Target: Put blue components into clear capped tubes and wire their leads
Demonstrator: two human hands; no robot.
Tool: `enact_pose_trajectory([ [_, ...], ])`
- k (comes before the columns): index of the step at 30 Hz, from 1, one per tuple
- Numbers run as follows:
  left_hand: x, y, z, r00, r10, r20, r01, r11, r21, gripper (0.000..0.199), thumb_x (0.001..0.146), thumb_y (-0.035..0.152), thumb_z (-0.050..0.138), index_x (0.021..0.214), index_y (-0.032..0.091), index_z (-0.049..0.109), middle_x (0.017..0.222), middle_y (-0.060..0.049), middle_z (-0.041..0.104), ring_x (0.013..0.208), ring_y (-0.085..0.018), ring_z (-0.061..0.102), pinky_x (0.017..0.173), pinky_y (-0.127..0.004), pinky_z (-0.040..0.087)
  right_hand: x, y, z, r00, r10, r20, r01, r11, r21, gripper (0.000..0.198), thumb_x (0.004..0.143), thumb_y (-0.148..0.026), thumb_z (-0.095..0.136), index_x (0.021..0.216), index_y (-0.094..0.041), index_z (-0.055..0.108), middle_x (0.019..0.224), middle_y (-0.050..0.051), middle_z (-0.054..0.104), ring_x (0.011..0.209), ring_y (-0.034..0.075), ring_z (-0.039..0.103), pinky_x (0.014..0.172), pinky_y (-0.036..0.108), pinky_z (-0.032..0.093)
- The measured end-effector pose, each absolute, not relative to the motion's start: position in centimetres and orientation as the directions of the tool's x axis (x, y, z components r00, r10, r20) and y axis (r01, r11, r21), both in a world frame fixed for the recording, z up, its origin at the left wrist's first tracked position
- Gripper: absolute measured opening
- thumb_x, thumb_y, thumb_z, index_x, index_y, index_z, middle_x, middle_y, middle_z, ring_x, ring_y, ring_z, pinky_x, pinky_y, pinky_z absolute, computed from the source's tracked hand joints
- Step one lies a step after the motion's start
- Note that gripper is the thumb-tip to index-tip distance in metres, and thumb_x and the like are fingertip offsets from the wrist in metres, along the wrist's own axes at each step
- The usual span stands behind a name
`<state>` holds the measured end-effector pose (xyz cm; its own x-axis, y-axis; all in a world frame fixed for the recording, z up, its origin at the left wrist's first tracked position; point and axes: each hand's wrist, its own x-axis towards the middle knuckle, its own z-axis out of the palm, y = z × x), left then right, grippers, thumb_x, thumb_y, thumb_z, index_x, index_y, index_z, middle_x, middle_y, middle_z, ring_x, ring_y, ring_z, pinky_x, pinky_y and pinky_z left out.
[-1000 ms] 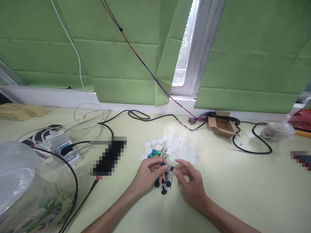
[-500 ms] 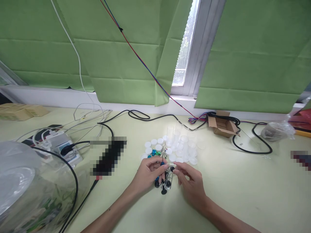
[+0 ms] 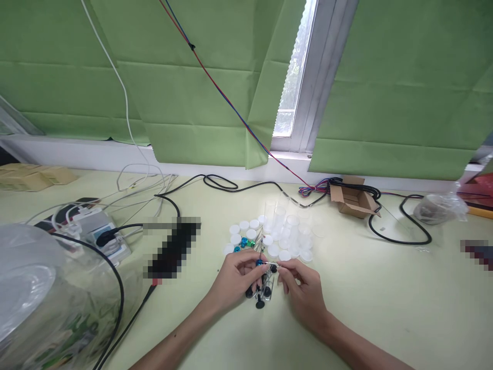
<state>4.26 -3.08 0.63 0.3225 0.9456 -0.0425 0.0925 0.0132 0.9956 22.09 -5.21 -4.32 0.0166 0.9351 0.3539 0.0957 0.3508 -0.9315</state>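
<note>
My left hand [image 3: 235,275] is closed in a pinch on a small blue part [image 3: 259,262] with a thin shaft pointing up from it. Opposite it, my right hand [image 3: 302,282] pinches the end of a thin silvery metal rod [image 3: 271,263], whose other end meets the blue part. Below the fingers lies a pile of metal pieces with black round ends [image 3: 260,304], partly hidden by my left hand. Small blue and green parts [image 3: 248,242] lie just beyond my hands, beside white round caps [image 3: 235,239] and clear plastic tubes [image 3: 292,231].
An open cardboard box [image 3: 353,200] stands at the back right near a black cable [image 3: 400,241]. A clear plastic bag [image 3: 439,208] lies farther right. On the left are a power strip [image 3: 110,239] with cables and a large translucent container [image 3: 34,303].
The silvery rod between my hands has turned and now lies nearly level against the blue part. My hands have barely shifted.
</note>
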Motion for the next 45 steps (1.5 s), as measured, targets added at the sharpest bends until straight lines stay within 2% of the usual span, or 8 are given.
enact_pose_trajectory([
  [10,4.1,-3.3,0.7,0.385,0.919,-0.081,0.122,0.037,0.992,0.028,0.085,0.044,0.067,0.088,0.016,0.069,0.049,0.002,0.058,0.04,-0.01,0.049,0.044,-0.022,0.038,22.3,-5.0,-3.7,-0.013,0.9,0.435,0.255,0.424,-0.869,0.032,0.097,-0.029,0.049,0.068,-0.019,0.054,0.053,-0.004,0.047,0.047,0.01,0.042,0.047,0.023,0.037],
  [18,4.3,-3.4,1.3,0.397,0.917,-0.047,0.11,0.004,0.994,0.027,0.085,0.041,0.067,0.085,0.014,0.071,0.053,0.002,0.056,0.042,-0.009,0.05,0.042,-0.021,0.04,22.8,-5.0,-3.8,-0.058,0.866,0.497,0.382,0.479,-0.79,0.033,0.097,-0.025,0.046,0.065,-0.021,0.045,0.055,-0.005,0.044,0.05,0.011,0.039,0.049,0.024,0.034],
  [25,4.3,-3.3,1.0,0.39,0.92,-0.024,0.101,-0.017,0.995,0.029,0.085,0.042,0.068,0.086,0.013,0.072,0.056,0.001,0.057,0.042,-0.009,0.051,0.042,-0.021,0.041,22.8,-5.0,-3.4,-0.067,0.8,0.597,0.448,0.559,-0.698,0.031,0.096,-0.021,0.047,0.065,-0.02,0.048,0.054,-0.004,0.045,0.049,0.011,0.039,0.048,0.023,0.034],
  [30,4.2,-3.1,0.4,0.379,0.923,-0.061,0.112,0.02,0.994,0.03,0.085,0.043,0.067,0.091,0.014,0.069,0.05,0.001,0.058,0.04,-0.009,0.049,0.043,-0.021,0.04,22.6,-4.8,-3.2,-0.06,0.756,0.652,0.468,0.598,-0.651,0.027,0.096,-0.018,0.049,0.07,-0.019,0.057,0.054,-0.003,0.05,0.049,0.011,0.044,0.049,0.023,0.036],
  [37,3.4,-2.5,0.5,0.367,0.929,-0.045,0.044,0.031,0.999,0.031,0.087,0.044,0.066,0.086,0.014,0.068,0.05,0.0,0.061,0.039,-0.009,0.05,0.042,-0.021,0.038,23.0,-4.7,-2.8,-0.082,0.623,0.778,0.594,0.657,-0.463,0.024,0.097,-0.014,0.049,0.079,-0.02,0.064,0.058,-0.001,0.054,0.052,0.013,0.047,0.052,0.025,0.037],
  [40,3.1,-2.1,0.7,0.285,0.958,-0.036,-0.037,0.049,0.998,0.029,0.086,0.043,0.068,0.089,0.014,0.068,0.058,0.0,0.064,0.041,-0.008,0.052,0.043,-0.02,0.039,23.1,-4.5,-3.0,-0.084,0.607,0.79,0.625,0.649,-0.433,0.022,0.097,-0.013,0.051,0.081,-0.02,0.064,0.057,-0.001,0.051,0.05,0.012,0.044,0.05,0.025,0.034],
  [43,3.0,-1.8,0.9,0.224,0.974,-0.039,-0.125,0.068,0.99,0.03,0.084,0.043,0.07,0.093,0.015,0.067,0.076,-0.003,0.068,0.046,-0.007,0.053,0.042,-0.019,0.039,23.1,-4.4,-3.4,-0.123,0.641,0.758,0.636,0.637,-0.435,0.018,0.096,-0.014,0.053,0.085,-0.018,0.065,0.059,0.0,0.053,0.05,0.012,0.043,0.051,0.026,0.034],
  [45,3.0,-1.8,1.0,0.212,0.976,-0.042,-0.159,0.077,0.984,0.032,0.083,0.043,0.071,0.096,0.015,0.065,0.08,-0.004,0.068,0.05,-0.009,0.054,0.042,-0.019,0.04,23.0,-4.4,-3.5,-0.16,0.665,0.73,0.64,0.633,-0.436,0.017,0.097,-0.015,0.053,0.086,-0.017,0.066,0.061,0.001,0.056,0.051,0.012,0.045,0.052,0.026,0.036],
])
